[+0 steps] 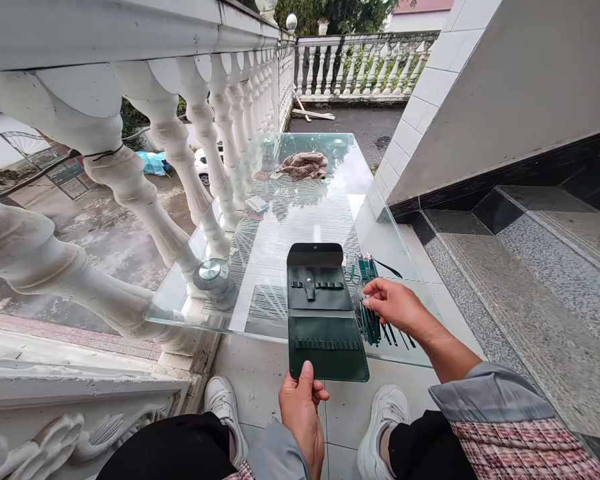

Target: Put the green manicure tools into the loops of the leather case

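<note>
A dark green leather tool case (325,327) lies unfolded on the glass table (300,207), its lower edge hanging over the near rim. My left hand (300,403) pinches that lower edge, thumb on top. One tool sits in the case's upper row of loops. My right hand (397,305) reaches over a pile of small green-handled tools (370,313) right of the case, fingers curled and pinching among them. What it grips I cannot make out.
A crumpled brown cloth (305,165) lies at the table's far end and a small card (257,204) at its left edge. A round metal fitting (211,273) sits under the near left corner. White balusters (170,140) run along the left; stone steps (530,267) rise on the right.
</note>
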The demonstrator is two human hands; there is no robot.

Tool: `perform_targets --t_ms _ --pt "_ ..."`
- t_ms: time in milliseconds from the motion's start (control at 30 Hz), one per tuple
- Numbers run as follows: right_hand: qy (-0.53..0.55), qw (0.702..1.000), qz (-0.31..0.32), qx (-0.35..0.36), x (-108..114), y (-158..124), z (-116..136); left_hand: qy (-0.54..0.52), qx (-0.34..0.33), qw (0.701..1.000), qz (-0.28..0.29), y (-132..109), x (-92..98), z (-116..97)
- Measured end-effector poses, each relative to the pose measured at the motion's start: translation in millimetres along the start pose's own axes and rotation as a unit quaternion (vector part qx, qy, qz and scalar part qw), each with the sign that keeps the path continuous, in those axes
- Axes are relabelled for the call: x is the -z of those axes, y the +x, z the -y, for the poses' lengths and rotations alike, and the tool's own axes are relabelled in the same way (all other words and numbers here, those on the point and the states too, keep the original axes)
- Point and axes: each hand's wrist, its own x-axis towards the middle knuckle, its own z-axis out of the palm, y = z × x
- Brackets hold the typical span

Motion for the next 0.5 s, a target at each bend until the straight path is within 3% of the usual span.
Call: perform_targets --t_ms 300,500 --pt "-0.084 0.996 -0.006 0.041 -4 -6 6 0.004 -0.013 1.0 0.001 -1 -0.9 0" --pt "-0.049 0.998 -0.024 0.016 5 -8 11 -0.018 -0.04 0.999 -0.009 -1 -0.4 -2"
